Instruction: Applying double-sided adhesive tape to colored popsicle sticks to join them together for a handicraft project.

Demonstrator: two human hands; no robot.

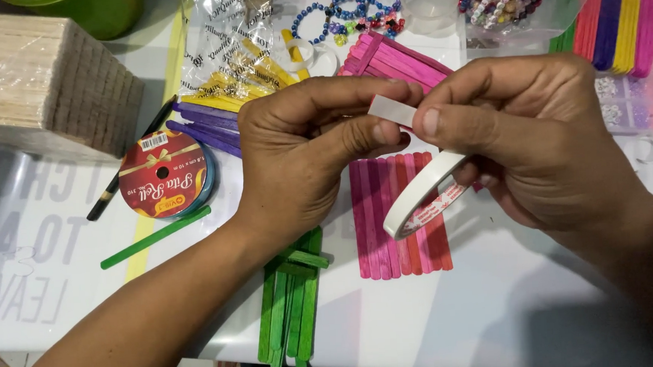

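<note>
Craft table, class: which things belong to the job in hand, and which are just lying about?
In hand:
left hand
right hand
white tape roll
row of pink and red sticks

Lying about:
green sticks
ribbon spool
purple sticks
bead bracelets
wooden stick bundle

Tape roll (421,193) above sticks (400,217), ribbon spool (163,174) left.

A hobby craft desk (500,309), white-topped, is serving as the workplace. Dyed wooden craft sticks are lying in pink (389,217), green (292,306) and purple (206,123) groups; beaded bracelets (346,8) are sitting at twelve o'clock, a ribbon spool (163,174) at nine o'clock.
</note>
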